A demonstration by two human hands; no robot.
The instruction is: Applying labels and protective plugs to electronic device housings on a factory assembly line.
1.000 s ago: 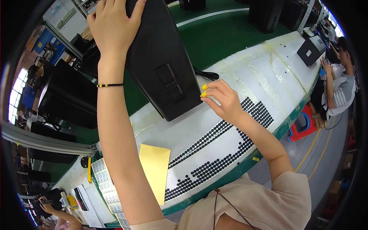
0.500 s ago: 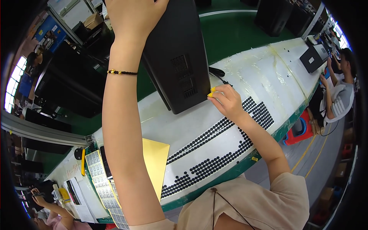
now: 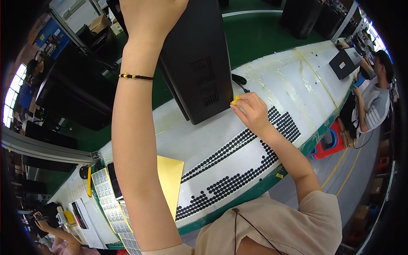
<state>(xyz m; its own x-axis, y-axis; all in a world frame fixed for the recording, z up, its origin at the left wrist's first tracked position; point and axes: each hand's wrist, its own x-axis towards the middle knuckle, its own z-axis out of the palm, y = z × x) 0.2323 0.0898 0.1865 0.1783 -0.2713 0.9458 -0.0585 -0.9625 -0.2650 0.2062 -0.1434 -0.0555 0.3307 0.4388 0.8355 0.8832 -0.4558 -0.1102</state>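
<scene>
Here the left hand (image 3: 151,17) is clamped over the top of a black box (image 3: 197,59) standing tilted near the far edge of the white bench (image 3: 293,80). The right hand (image 3: 251,111), fingers pressed together, pinches a small yellow piece (image 3: 235,100) against the box's lower corner, beside rows of black dots (image 3: 238,165).

The work surface is a long white bench (image 3: 263,80) with a green front edge, covered in clear taped film. A tall black box-shaped housing (image 3: 197,63) stands on it near the far edge. Rows of small black round pads (image 3: 238,170) lie along the near half. A yellow envelope (image 3: 170,178) lies flat toward the left end, beside sheets of small labels (image 3: 106,199).
</scene>
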